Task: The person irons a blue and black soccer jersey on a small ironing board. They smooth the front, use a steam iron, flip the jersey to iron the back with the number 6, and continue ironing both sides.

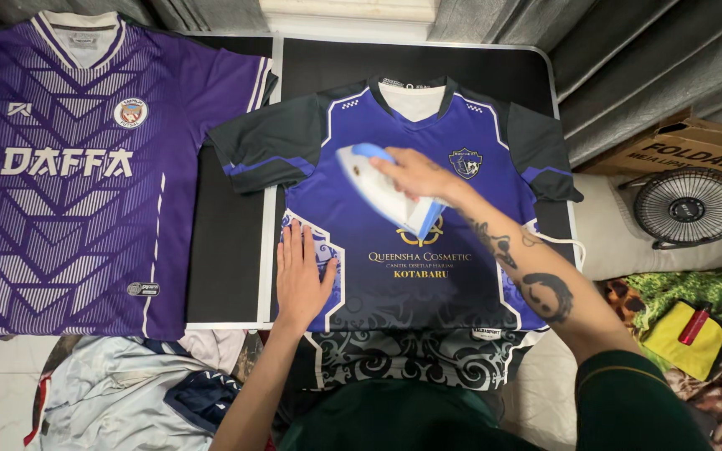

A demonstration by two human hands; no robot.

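Note:
A blue and black sports jersey (378,276) lies flat, front up, on a black table (227,250). My right hand (418,174) grips the blue handle of a white clothes iron (378,190) that rests on the jersey's chest, blurred with motion. My left hand (302,280) lies flat, fingers together, on the jersey's lower left side, pressing the cloth down. A white cord (563,240) trails off the iron toward the right edge of the table.
A purple jersey (68,175) is spread flat at the left. Crumpled clothes (127,392) lie on the floor in front. At the right stand a small black fan (691,205), a cardboard box (687,142) and a pile of green and yellow cloth (687,317).

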